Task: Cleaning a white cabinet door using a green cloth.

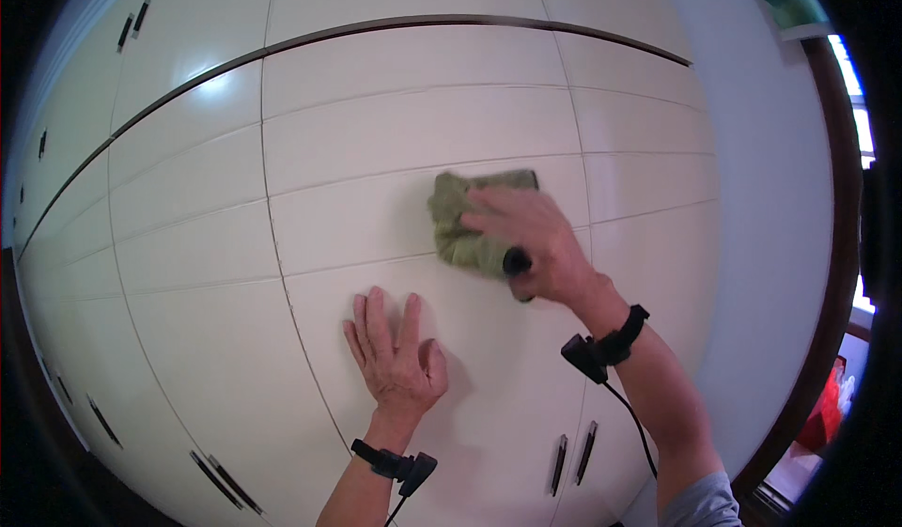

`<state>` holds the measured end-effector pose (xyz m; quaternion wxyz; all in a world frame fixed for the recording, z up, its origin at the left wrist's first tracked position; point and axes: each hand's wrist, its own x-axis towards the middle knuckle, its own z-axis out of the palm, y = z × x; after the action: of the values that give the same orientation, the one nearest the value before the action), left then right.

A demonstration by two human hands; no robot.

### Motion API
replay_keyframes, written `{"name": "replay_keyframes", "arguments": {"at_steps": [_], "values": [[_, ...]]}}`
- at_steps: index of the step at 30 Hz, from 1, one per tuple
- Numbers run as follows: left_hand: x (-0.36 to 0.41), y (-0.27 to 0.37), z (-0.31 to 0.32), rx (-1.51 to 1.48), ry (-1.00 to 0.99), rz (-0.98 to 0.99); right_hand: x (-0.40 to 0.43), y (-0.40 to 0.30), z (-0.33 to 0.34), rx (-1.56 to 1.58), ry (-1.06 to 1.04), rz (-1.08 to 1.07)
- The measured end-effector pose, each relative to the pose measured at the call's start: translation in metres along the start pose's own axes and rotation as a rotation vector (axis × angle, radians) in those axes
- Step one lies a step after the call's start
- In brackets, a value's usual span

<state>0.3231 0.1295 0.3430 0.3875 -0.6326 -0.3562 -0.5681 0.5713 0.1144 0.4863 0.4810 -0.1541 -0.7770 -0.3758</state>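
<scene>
My right hand [539,234] presses a folded green cloth [454,210] against a cream wardrobe door [380,182]. The fingers lie spread over the cloth and look slightly blurred. Near the thumb a small black round object [516,261] shows; I cannot tell what it is. Lower and to the left, my left hand [398,358] rests with its palm toward the same door, fingers apart and holding nothing. Each wrist wears a black strap with a small device and a cable.
Dark bar handles [559,465] sit low on the doors, with another pair [225,481] at lower left. A dark trim strip [423,21] runs across above. To the right are a pale wall [761,175] and a dark door frame [835,245], with a red item [828,407] beyond.
</scene>
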Motion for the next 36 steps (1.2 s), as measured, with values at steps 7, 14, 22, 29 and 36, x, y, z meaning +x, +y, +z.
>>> {"name": "replay_keyframes", "arguments": {"at_steps": [7, 14, 22, 29, 36], "values": [[-0.003, 0.002, -0.002, 0.003, 0.017, 0.000, -0.005, 0.012, -0.010, -0.027, 0.241, 0.116], [-0.003, 0.004, -0.005, 0.033, 0.016, -0.010, -0.021, 0.003, -0.022, -0.009, 0.009, 0.065], [0.000, 0.005, -0.003, 0.041, 0.023, 0.012, -0.031, 0.015, -0.019, -0.050, 0.183, 0.126], [-0.006, -0.004, 0.004, 0.029, 0.042, 0.021, -0.030, 0.028, -0.028, -0.099, 0.208, 0.173], [-0.002, -0.003, 0.003, 0.018, 0.054, 0.000, -0.050, 0.025, -0.022, -0.031, 0.206, 0.208]]}}
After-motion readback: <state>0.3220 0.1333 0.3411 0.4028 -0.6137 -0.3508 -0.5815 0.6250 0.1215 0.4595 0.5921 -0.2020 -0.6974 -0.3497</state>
